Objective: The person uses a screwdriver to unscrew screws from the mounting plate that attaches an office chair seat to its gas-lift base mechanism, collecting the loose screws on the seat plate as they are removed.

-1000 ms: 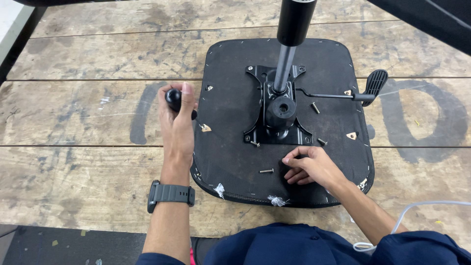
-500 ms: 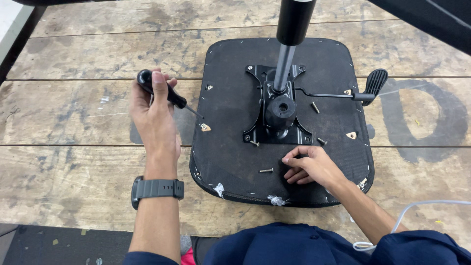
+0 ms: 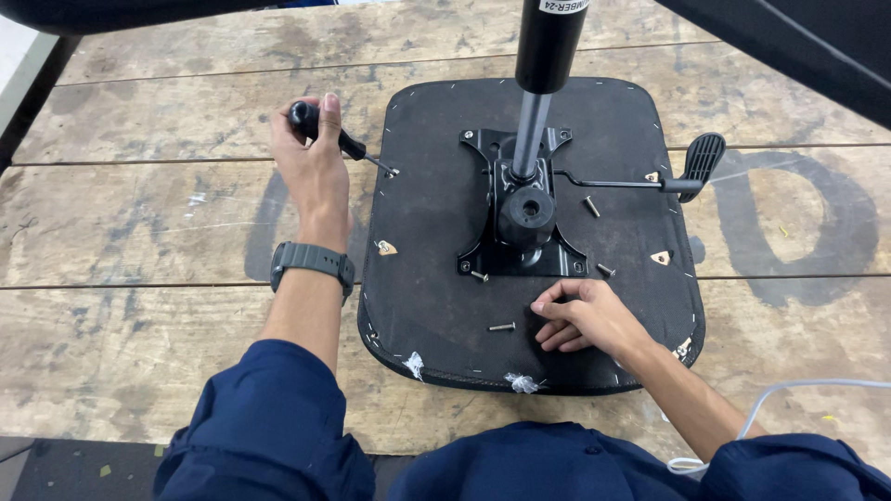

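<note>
Fastening stage, as I judge it: my left hand (image 3: 311, 158) grips the black screwdriver (image 3: 336, 137), tip at the left edge of the upturned seat base (image 3: 436, 306) on the desk (image 3: 139, 232). My right hand (image 3: 580, 315) rests loosely curled beside a loose screw (image 3: 502, 327); next move calls for seating it in the mounting plate (image 3: 522, 218).

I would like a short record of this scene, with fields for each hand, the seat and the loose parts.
left hand: grips a black-handled screwdriver, tip at the seat's left edge
right hand: rests on the seat, near a loose screw
seat base: black, upside down on the wooden table
mechanism: metal plate with gas cylinder and lever
</note>
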